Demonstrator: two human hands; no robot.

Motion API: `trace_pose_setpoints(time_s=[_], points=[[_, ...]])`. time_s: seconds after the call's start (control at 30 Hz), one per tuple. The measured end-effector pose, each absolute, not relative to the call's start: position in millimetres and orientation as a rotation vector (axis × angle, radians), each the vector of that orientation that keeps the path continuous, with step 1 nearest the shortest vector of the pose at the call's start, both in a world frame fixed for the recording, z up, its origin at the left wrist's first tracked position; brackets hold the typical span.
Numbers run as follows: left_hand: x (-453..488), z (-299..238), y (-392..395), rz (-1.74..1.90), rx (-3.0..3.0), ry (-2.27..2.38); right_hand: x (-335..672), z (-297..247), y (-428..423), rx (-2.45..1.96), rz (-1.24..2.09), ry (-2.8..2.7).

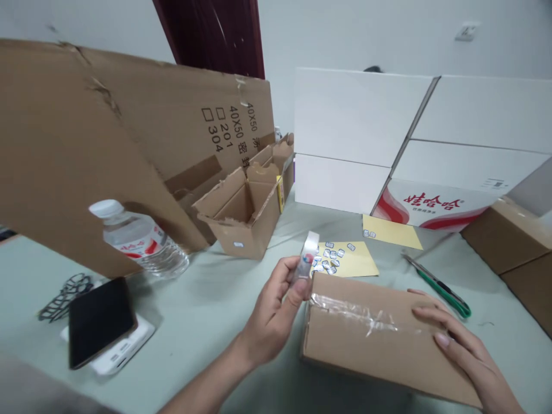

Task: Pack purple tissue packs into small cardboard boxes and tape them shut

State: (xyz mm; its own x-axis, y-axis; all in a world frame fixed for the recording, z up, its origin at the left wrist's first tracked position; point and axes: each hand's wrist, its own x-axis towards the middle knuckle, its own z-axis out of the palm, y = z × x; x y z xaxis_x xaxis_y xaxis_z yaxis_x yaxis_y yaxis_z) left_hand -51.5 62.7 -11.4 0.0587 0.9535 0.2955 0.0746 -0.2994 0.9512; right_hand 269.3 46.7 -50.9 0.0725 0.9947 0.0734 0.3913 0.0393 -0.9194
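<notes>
My left hand (276,305) is closed around a roll of clear tape (307,257), gripping it between thumb and fingers at the left end of a closed brown cardboard box (371,351). A wrinkled strip of clear tape (353,312) runs along the box's top seam. Whether this strip still joins the roll, I cannot tell. On the right part of the box top lies my right hand (461,339), its fingers spread over the cardboard. Just behind the box is a yellow sheet (362,259) with several small printed stickers on it.
A green utility knife (444,290) lies right of the box, near a second yellow sheet (392,231). Open cartons (254,230) stand behind. At left are a water bottle (142,241), a phone (101,322) and a black coiled item (64,296). White boxes (345,121) line the back.
</notes>
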Motion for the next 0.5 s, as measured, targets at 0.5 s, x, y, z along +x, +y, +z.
trace_pose_setpoints(time_s=[0.5], points=[[12,3,53,1.29,2.251,1.081,228,29,31,-1.173,0.405,-2.03]])
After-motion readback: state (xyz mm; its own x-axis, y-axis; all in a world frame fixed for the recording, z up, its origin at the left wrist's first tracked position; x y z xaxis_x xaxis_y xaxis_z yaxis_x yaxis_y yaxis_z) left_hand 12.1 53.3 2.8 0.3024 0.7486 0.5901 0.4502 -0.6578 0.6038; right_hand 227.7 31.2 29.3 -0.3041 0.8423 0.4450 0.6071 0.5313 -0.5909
